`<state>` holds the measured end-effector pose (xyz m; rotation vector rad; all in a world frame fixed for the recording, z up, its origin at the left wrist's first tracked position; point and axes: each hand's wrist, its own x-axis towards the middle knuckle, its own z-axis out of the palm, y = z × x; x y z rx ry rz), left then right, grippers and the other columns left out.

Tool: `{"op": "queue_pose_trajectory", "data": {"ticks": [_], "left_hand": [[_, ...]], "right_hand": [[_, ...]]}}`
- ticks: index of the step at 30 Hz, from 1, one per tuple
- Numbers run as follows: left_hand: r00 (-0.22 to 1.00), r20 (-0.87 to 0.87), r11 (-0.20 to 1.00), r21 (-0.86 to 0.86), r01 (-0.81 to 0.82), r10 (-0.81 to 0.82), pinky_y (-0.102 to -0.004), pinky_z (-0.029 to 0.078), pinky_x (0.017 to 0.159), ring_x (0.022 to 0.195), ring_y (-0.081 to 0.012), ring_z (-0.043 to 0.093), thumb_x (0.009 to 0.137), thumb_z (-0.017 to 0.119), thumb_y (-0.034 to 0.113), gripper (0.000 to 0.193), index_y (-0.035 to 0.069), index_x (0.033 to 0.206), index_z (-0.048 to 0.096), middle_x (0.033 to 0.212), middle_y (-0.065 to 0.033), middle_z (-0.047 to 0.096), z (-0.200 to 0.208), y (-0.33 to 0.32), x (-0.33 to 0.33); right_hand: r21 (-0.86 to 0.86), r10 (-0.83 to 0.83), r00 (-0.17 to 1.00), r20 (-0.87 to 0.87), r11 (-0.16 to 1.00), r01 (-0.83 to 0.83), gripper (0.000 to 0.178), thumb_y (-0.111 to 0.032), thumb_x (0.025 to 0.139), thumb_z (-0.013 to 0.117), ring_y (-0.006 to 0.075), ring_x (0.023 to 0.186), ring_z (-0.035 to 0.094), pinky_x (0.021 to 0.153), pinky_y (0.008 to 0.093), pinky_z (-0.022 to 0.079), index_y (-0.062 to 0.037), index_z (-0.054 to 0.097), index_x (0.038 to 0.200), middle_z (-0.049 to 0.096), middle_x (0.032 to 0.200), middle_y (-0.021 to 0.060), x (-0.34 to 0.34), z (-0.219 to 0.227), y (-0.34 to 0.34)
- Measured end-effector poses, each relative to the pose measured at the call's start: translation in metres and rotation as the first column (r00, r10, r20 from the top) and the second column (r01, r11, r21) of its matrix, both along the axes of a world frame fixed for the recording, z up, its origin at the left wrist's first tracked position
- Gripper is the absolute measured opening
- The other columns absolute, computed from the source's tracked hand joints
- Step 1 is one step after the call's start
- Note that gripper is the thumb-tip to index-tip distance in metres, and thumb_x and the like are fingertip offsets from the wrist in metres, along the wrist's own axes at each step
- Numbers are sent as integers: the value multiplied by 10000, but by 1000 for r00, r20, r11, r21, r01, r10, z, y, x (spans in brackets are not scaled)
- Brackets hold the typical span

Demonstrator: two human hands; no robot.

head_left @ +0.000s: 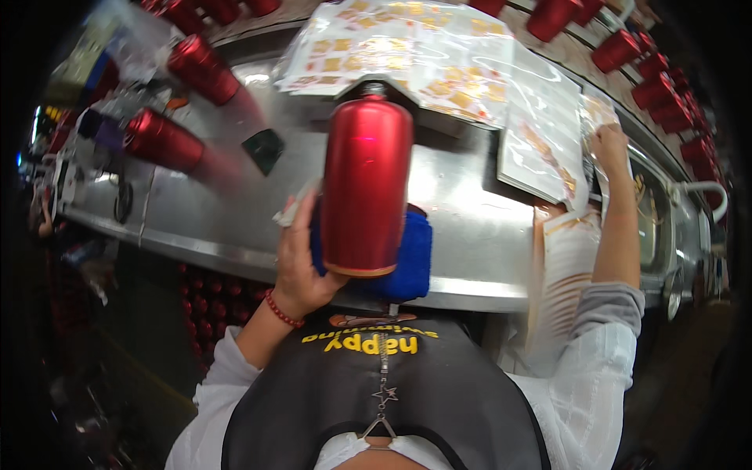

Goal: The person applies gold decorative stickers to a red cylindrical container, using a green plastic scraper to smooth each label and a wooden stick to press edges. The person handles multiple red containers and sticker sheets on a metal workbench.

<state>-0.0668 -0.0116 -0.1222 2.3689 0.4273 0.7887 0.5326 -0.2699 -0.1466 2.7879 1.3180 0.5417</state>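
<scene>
The red metal bottle (366, 184) stands upright in the middle of the view, neck up, its base resting against a blue cloth (411, 262) that bulges out behind and below it. The left hand (301, 262) wraps the bottle's lower left side from behind, fingers curled around it together with the cloth, so the grip is closed on both (the fingertips themselves are hidden behind the bottle). A red bead bracelet (282, 312) circles that wrist.

The right hand (609, 145) is well apart, stretched out to the far right, its fingers bent down onto a clear sheet of gold stickers (548, 149); whether it pinches the sheet or only presses on it cannot be told. More sticker sheets (399, 51) fan across the far side of the steel worktable (235, 211).

The table's near edge runs just under the bottle's base, close to the person's dark apron (376, 399). To the left of the bottle lies a bare stretch of steel, bounded by two red bottles lying on their sides (184, 102). A row of red bottles (650, 74) lines the far right rim.
</scene>
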Motion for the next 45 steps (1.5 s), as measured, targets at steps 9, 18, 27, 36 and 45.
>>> {"op": "queue_pose_trajectory", "data": {"ticks": [9, 18, 27, 36, 45], "left_hand": [[999, -44, 986, 168, -22, 29, -607, 192, 1164, 1359, -474, 436, 824, 753, 526, 944, -22, 1496, 380, 1337, -213, 591, 20, 1, 2], [996, -67, 997, 48, 62, -59, -614, 158, 1173, 1402, -470, 384, 851, 691, 598, 983, -22, 1524, 332, 1376, -208, 568, 14, 6, 4], [982, 136, 823, -537, 183, -130, -421, 298, 1169, 1439, -378, 350, 934, 609, 588, 995, -92, 1536, 200, 1519, -296, 365, 42, 29, 29], [968, 186, 739, -626, 250, -170, -349, 333, 1145, 1400, -241, 406, 962, 677, 374, 951, -78, 1567, 98, 1546, -212, 352, 36, 37, 59], [958, 262, 723, -640, 261, -115, -361, 393, 1100, 1336, -302, 490, 943, 673, 457, 979, -135, 1524, 152, 1452, -290, 443, 32, 32, 64]], "right_hand": [[402, 557, 766, -321, 812, -423, 123, -77, 917, 648, 265, 1022, 592, 873, 337, 462, 3, 557, 891, 599, 1150, 128, -222, 150, 102], [471, 755, 479, -447, 654, -592, 104, -21, 880, 686, 294, 1088, 549, 924, 383, 465, -13, 583, 891, 559, 1153, 123, -353, 159, 174], [476, 743, 528, -411, 669, -570, 170, -103, 893, 719, 319, 1069, 562, 913, 400, 479, -22, 569, 883, 567, 1141, 129, -362, 148, 185], [642, 714, 692, -112, 583, -498, 234, 9, 831, 696, 361, 1084, 560, 931, 431, 464, -16, 646, 1058, 571, 1149, 173, -379, 127, 167], [566, 652, 729, -206, 688, -455, 523, -53, 820, 740, 368, 1189, 521, 1008, 456, 443, -60, 619, 1328, 516, 1298, 186, -407, 100, 142]]}}
